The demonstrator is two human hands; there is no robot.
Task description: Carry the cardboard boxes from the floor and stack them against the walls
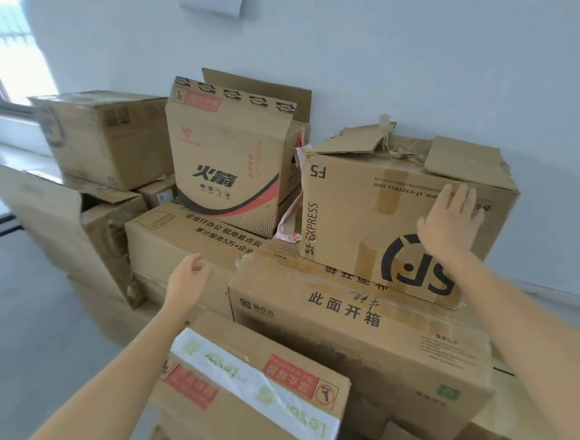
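- The SF Express box [367, 211] sits on top of the long printed box [342, 346], with its back close to the wall [424, 55]; we cannot tell whether it touches the wall
- The right hand [450, 224] lies flat on the front face of the SF Express box, fingers straight and spread, so it is pressing the cardboard, not grasping it
- The left hand [187, 282] hangs in the air above the lower boxes, fingers loosely curled, holding nothing and, as far as we can see, touching nothing
- The rocket-print box [229, 162] stands upright just to the left of the SF Express box, and the taped box [259, 387] lies nearest to us, in front of the long printed box
- We judge this to be the tail of a placing step: the box is already up on the stack and is being seated toward the wall
- The next move, as we read it, calls for a short, even push to square the box against the wall, with the left hand joining on the other front corner if it skews
- The torn flaps [355, 143] on top look soft, so we would press on the firm front panel and not the lid
- After that, both hands are free to fetch another box from the floor [31, 323]
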